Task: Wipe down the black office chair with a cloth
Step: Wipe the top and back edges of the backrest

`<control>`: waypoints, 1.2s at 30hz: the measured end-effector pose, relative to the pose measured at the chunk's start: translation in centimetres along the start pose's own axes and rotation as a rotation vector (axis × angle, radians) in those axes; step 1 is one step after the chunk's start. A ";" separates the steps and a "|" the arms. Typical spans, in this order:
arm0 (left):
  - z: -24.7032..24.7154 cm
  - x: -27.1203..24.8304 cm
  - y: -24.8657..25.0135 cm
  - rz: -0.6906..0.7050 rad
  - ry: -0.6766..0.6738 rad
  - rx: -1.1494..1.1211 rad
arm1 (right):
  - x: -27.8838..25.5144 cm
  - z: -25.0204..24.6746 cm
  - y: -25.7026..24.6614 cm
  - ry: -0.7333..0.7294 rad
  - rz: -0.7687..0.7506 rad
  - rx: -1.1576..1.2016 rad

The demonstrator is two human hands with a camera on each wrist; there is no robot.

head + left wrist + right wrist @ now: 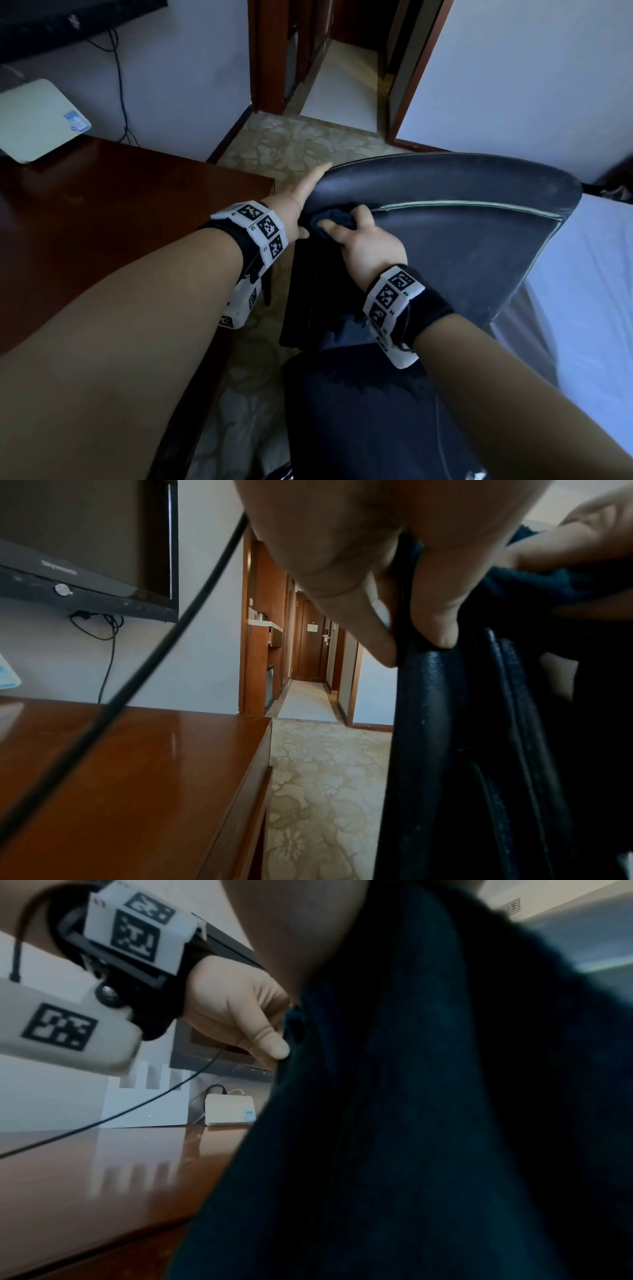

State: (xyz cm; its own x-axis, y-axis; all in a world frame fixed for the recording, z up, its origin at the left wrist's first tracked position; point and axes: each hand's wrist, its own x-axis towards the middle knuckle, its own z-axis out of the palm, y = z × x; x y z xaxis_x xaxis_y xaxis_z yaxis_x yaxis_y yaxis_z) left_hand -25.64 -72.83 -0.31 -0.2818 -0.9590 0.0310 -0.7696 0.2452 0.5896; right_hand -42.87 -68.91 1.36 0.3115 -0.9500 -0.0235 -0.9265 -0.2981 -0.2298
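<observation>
Beside a glossy wooden desk (pixel 120 205), two hands work on a black office chair (pixel 462 240).
Left hand (pixel 294 202) grips the backrest edge; right hand (pixel 366 243) clutches a dark cloth (pixel 334 219) against it, over patterned carpet (pixel 294 144).

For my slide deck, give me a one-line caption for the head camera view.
Left hand grips the black chair backrest edge while the right hand presses a dark cloth on it.
</observation>
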 end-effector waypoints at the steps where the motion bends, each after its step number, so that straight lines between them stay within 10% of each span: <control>1: 0.0 -0.2 0.1 -0.006 0.005 0.014 | -0.4 -0.5 0.4 0.021 0.017 0.038; 17: 0.5 -1.3 -0.9 0.033 0.038 -0.010 | -2.2 -0.1 -1.8 0.022 -0.155 -0.168; 25: -0.1 -3.3 -0.5 -0.028 0.061 0.032 | -2.4 0.8 -2.2 0.269 -0.200 -0.076; 36: 0.0 -4.5 0.4 -0.085 0.085 0.023 | -2.4 -0.5 0.3 0.104 0.176 0.335</control>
State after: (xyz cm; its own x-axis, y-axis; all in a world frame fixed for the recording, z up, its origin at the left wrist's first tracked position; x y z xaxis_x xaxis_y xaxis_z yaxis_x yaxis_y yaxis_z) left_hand -24.65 -68.47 -0.22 -0.1660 -0.9848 0.0503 -0.8016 0.1645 0.5747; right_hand -43.96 -66.74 1.83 0.1150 -0.9934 0.0041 -0.8383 -0.0993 -0.5361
